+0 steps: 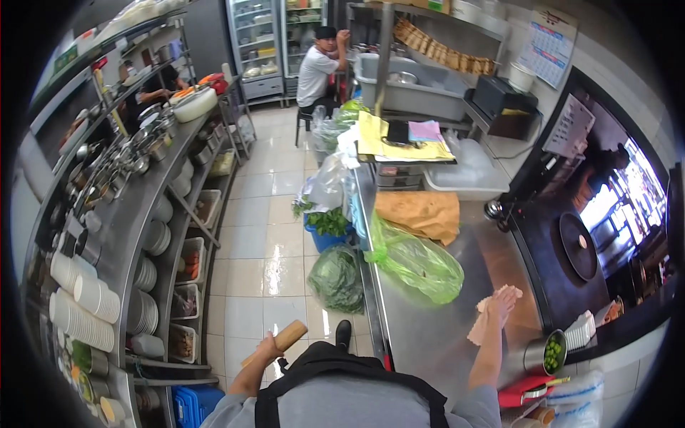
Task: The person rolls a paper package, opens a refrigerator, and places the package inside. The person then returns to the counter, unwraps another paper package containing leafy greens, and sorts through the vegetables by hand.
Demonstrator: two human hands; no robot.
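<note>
My left hand [269, 349] is wrapped round a long, light-brown wooden piece [291, 334], held low over the floor to the left of my body. Its exact kind does not show. On the steel counter [428, 335], my right hand [504, 302] presses down on a pale pink cloth [481, 327], which spreads out under and beside the fingers. Further left on the same counter lies a green plastic bag [417, 264], partly over a sheet of brown paper [421, 214]. A metal pot of small green fruits [553, 354] stands nearest my right forearm.
A bagged cabbage-like bundle [337, 278] and a blue bucket of leafy greens [328, 234] are on the floor by the counter. Stacked bowls [82, 314] line the left shelving. A seated person [315, 75] is at the back; another person's arm [153, 93] shows behind the left rack.
</note>
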